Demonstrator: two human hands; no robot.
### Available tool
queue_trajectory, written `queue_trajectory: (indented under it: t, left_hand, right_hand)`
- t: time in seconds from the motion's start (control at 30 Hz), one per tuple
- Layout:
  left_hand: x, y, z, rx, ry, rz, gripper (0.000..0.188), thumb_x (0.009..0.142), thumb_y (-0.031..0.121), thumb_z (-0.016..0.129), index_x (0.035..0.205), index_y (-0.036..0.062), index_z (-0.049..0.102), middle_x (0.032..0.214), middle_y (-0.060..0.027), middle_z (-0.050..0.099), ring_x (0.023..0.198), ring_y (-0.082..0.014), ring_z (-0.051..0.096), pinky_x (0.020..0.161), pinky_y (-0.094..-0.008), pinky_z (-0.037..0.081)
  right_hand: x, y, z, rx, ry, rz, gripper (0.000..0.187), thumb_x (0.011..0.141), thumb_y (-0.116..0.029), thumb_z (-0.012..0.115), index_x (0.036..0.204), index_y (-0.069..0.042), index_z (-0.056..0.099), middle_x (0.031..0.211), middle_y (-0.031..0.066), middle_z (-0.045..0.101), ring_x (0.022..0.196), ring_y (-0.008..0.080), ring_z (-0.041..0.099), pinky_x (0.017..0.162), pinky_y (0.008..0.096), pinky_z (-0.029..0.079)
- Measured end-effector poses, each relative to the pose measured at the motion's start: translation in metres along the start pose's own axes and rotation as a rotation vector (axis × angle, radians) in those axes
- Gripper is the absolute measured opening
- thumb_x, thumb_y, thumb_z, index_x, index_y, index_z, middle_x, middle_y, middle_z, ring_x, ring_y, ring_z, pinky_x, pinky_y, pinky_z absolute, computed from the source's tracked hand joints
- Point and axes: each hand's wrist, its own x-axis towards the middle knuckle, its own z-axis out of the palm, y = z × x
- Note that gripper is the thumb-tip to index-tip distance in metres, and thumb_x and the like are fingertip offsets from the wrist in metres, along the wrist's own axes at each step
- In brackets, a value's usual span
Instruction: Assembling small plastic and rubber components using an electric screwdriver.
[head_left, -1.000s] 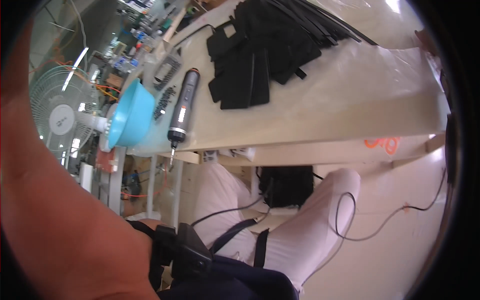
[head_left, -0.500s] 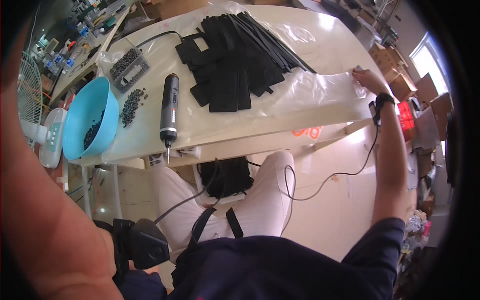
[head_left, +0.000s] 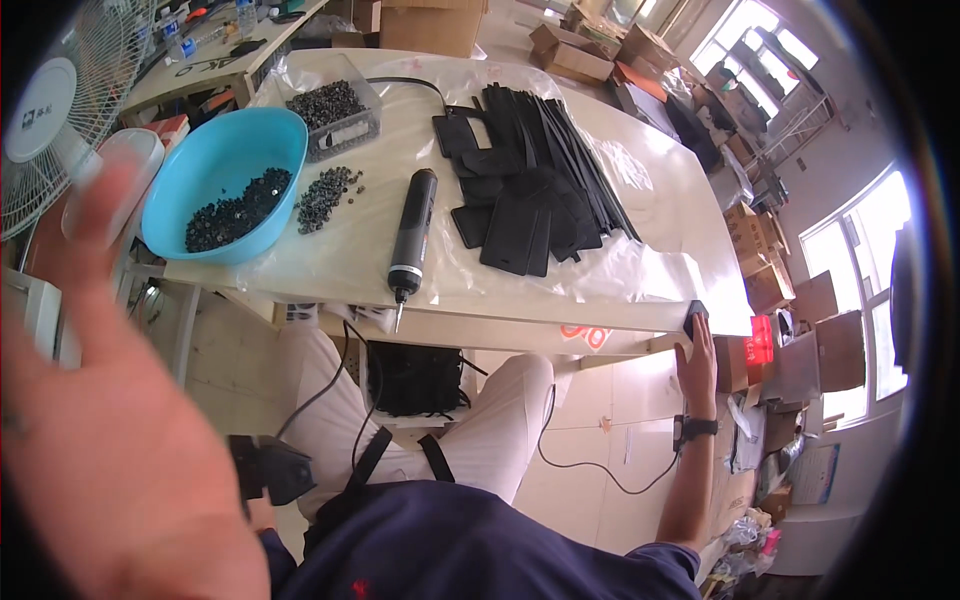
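Very close at the left looms my left hand (head_left: 130, 430), blurred, its thumb stretched up and apart; the other fingers are cut off or hidden. Nothing shows in it. A black device (head_left: 275, 470) is strapped at that wrist. At the table's front right corner, my right hand (head_left: 697, 365) has its fingers against a small dark block (head_left: 695, 317), whose kind I cannot make out. A dark grey electric screwdriver (head_left: 412, 235) lies on the table, bit over the front edge. Behind it are black flat pieces (head_left: 515, 230) and long black strips (head_left: 545, 140) on clear plastic film.
A blue basin (head_left: 225, 140) of small black parts stands at the table's left, beside a clear box (head_left: 345, 140) of similar parts and a loose pile (head_left: 323, 200). A fan (head_left: 75, 110) is further left. Cartons (head_left: 760, 230) stack at right. A cable (head_left: 590, 465) hangs from my right wrist.
My right hand has come down from the plastic film to the table's front right corner. My left hand has come into view at the left. The view has shifted.
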Motion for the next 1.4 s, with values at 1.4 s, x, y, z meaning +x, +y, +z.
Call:
queue_trajectory:
  t: [1.4]
  left_hand:
    - [-0.199,-0.001,0.034,-0.738,-0.287,-1.458,0.057,0.097,0.012,0.038,0.152,-0.0044,0.036,0.127,-0.0244,0.063,0.113,-0.0255,0.065,0.105,-0.0371,0.047]
  right_hand:
    - [0.196,-0.164,0.025,0.261,-0.092,-0.097,0.023,0.086,-0.020,0.065,0.100,-0.004,0.071,0.092,0.0204,0.071,0.091,0.0392,0.068,0.081,0.0470,0.054]
